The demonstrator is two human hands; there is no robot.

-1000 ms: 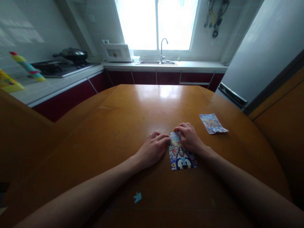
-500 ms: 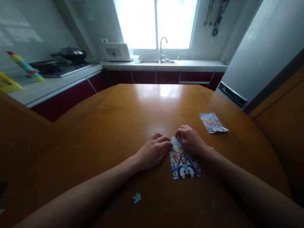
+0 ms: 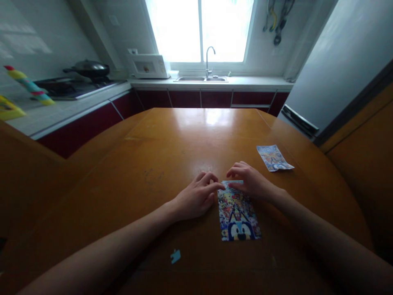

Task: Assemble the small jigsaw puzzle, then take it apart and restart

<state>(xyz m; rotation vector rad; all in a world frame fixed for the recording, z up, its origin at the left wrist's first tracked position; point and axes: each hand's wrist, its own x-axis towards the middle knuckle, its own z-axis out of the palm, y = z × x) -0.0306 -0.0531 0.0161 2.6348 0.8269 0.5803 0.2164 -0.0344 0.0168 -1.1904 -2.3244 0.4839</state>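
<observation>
A jigsaw puzzle (image 3: 238, 213) lies flat on the wooden table, printed with a crowd of small colourful figures and a large blue cartoon dog's face at its near edge. My left hand (image 3: 198, 196) rests at its upper left, index finger stretched onto the top left corner and the other fingers bent, holding nothing. Over the top right part is my right hand (image 3: 250, 182), thumb and fingers apart, hiding some of that edge. Whether the right thumb touches the surface I cannot tell. One loose light-blue puzzle piece (image 3: 175, 256) lies nearer to me, left of the puzzle.
A creased picture sheet (image 3: 274, 158) with a similar print lies on the table (image 3: 184, 139) to the right. Beyond stand a counter with a sink (image 3: 192, 79), a microwave (image 3: 149, 66) and a stove with a lidded pan (image 3: 89, 69). A fridge (image 3: 331, 69) is at right.
The puzzle has shifted slightly towards me, and more of its top shows. My right hand's fingers have spread apart and come off its top edge. My left index finger has straightened.
</observation>
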